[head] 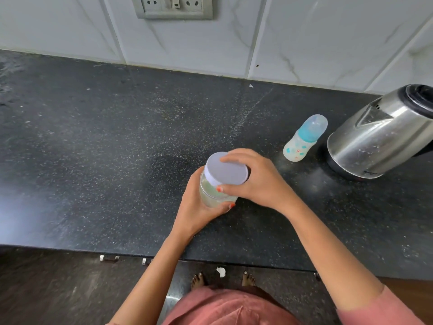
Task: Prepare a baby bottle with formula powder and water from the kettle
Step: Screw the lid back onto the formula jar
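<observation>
A clear plastic jar (pixel 212 192) with a pale lilac lid (pixel 225 171) stands on the black counter near the middle. My left hand (pixel 199 207) grips the jar's body from the left. My right hand (pixel 255 178) holds the lid, fingers curled over its far edge and thumb on the near rim. A small baby bottle (pixel 302 141) with a blue collar and a clear cap stands to the right, apart from both hands. Beside it at the far right stands a steel kettle (pixel 379 139) with a black lid.
The speckled black counter (pixel 117 148) runs left and back to a white tiled wall with a socket plate (pixel 173 7). Its front edge (pixel 93 250) lies below my hands, with drawer handles and the floor beneath.
</observation>
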Demonstrator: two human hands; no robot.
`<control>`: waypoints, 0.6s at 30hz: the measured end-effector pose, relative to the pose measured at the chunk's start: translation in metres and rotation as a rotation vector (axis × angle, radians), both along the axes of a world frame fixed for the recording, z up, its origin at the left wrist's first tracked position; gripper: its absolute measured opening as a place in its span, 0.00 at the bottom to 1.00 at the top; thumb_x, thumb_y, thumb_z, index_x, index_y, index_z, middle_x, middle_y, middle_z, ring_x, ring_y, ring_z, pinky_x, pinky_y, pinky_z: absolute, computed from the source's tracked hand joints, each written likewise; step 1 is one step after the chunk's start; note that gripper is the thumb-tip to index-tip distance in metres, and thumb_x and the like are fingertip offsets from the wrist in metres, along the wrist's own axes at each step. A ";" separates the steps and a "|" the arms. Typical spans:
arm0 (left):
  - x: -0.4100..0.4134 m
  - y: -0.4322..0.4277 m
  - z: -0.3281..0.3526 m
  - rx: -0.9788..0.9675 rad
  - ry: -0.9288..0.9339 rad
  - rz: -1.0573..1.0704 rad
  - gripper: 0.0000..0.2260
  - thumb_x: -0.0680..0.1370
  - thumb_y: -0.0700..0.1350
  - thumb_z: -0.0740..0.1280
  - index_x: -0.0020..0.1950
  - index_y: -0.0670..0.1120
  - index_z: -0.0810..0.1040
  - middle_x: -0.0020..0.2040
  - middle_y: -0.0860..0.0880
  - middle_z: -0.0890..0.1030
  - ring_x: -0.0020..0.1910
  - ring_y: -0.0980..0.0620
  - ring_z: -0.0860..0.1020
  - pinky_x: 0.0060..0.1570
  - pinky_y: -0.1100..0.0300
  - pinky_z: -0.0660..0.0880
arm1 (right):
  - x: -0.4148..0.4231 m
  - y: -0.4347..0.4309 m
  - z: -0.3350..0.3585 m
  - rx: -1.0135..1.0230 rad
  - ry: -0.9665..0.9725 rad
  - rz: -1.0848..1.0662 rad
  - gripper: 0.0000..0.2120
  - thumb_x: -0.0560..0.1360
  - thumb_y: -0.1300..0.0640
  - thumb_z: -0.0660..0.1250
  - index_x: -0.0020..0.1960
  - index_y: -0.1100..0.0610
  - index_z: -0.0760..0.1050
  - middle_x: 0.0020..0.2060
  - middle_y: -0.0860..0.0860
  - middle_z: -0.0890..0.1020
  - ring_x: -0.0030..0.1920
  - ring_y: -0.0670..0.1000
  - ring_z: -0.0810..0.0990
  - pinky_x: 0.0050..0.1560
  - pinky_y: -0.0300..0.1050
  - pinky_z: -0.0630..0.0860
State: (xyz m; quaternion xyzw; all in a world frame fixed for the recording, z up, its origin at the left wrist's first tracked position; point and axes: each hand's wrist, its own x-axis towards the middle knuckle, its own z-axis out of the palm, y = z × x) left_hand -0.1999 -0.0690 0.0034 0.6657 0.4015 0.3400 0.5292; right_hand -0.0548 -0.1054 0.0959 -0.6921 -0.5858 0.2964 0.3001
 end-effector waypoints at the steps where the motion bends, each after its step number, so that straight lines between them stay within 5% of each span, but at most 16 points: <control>1: 0.000 0.000 0.000 -0.004 -0.005 0.001 0.34 0.57 0.57 0.74 0.59 0.65 0.65 0.59 0.61 0.72 0.58 0.68 0.71 0.50 0.76 0.68 | -0.004 -0.001 -0.003 -0.008 -0.016 0.015 0.27 0.62 0.55 0.78 0.59 0.53 0.76 0.61 0.49 0.73 0.60 0.44 0.70 0.58 0.27 0.63; 4: 0.001 -0.002 0.002 -0.010 -0.028 0.009 0.33 0.58 0.55 0.74 0.60 0.63 0.65 0.59 0.60 0.73 0.57 0.69 0.72 0.49 0.77 0.67 | -0.011 -0.003 -0.010 -0.044 -0.060 0.037 0.28 0.63 0.55 0.76 0.62 0.51 0.74 0.65 0.48 0.69 0.65 0.49 0.67 0.63 0.37 0.63; 12: 0.002 -0.003 0.004 -0.027 -0.053 0.004 0.34 0.59 0.49 0.76 0.61 0.59 0.65 0.59 0.59 0.73 0.56 0.71 0.71 0.48 0.78 0.67 | -0.018 -0.007 -0.013 -0.063 -0.176 0.051 0.30 0.65 0.53 0.74 0.65 0.49 0.70 0.68 0.48 0.65 0.68 0.50 0.63 0.66 0.43 0.64; 18: 0.002 -0.002 0.004 -0.001 -0.078 -0.025 0.30 0.60 0.48 0.77 0.58 0.60 0.68 0.56 0.67 0.75 0.55 0.70 0.72 0.49 0.77 0.68 | -0.041 -0.013 -0.011 -0.054 -0.468 -0.084 0.31 0.67 0.43 0.70 0.67 0.49 0.65 0.65 0.48 0.65 0.63 0.52 0.65 0.51 0.48 0.73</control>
